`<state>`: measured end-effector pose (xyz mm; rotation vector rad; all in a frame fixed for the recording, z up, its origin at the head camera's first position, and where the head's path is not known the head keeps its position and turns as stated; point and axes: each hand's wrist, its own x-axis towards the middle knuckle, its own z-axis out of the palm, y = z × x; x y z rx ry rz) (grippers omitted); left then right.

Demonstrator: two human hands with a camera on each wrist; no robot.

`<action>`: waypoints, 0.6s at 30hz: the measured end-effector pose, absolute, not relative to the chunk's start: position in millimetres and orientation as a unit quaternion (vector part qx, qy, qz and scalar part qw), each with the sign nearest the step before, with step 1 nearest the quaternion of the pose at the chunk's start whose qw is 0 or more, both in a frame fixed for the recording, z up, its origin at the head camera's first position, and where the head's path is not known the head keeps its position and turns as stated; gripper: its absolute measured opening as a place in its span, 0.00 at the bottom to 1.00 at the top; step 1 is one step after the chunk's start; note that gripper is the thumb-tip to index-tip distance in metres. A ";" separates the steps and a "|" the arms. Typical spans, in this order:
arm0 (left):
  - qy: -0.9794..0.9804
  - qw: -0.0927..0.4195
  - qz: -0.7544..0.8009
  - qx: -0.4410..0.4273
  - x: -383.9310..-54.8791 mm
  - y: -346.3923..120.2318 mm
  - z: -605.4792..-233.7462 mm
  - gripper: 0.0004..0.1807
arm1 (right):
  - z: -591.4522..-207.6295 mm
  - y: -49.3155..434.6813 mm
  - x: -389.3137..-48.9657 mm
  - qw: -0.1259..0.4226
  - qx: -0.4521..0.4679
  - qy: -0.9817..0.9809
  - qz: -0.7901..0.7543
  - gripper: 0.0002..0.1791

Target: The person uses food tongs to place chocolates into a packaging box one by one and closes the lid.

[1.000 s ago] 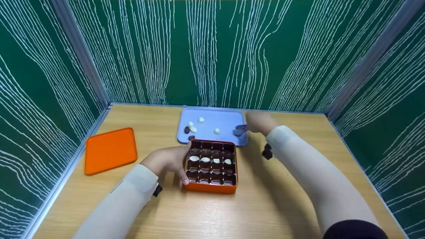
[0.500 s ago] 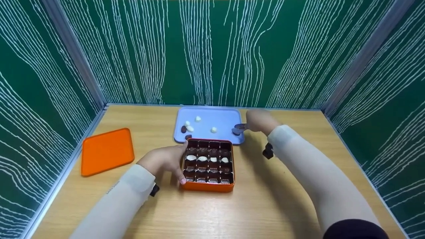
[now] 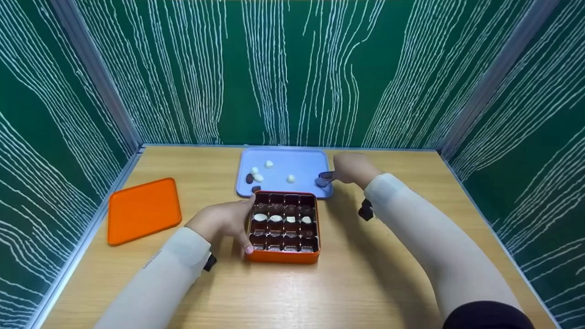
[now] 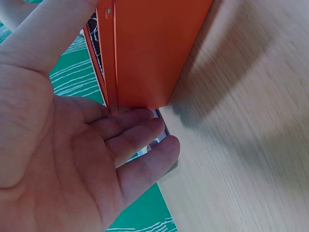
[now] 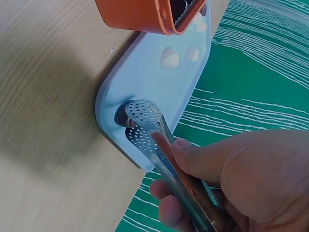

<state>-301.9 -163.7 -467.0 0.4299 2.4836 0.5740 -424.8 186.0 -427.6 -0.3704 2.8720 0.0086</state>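
Note:
My left hand [image 3: 228,224] grips the left side of an orange box [image 3: 283,257], thumb at its near corner and fingers toward the far one. Inside the box, a brown divided insert [image 3: 275,230] carries a row of white chocolates [image 3: 275,219] and darker ones behind. My right hand [image 3: 354,169] holds metal tongs [image 5: 178,188] with perforated round heads, low over the right end of a pale blue tray [image 3: 304,160]. A dark chocolate [image 5: 122,116] lies right at those heads in the right wrist view, partly hidden by the upper one.
Several white chocolates [image 3: 291,178] and a dark chocolate [image 3: 249,178] are spread over the tray's left and middle. The box's far edge overlaps the tray's near edge in the head view. An orange lid [image 3: 144,211] lies at the left. Green white-lined panels [image 3: 256,68] enclose the table.
The head view has drifted slightly, so everything appears a little further left. Both hands, the box and the tongs keep practically the same places relative to the tray.

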 end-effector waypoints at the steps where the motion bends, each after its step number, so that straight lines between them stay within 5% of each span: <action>1: 0.923 0.276 0.214 0.160 -301.8 -163.8 -467.6 0.93 | -428.5 186.4 -424.0 0.120 -0.128 0.984 0.006 0.13; 13: 0.921 0.282 0.220 0.152 -300.7 -163.3 -468.8 0.92 | -423.3 186.0 -422.0 0.135 -0.141 0.981 0.006 0.17; 18: 0.921 0.281 0.223 0.150 -301.2 -164.0 -467.2 0.92 | -400.9 182.7 -401.7 0.092 -0.198 0.976 0.019 0.17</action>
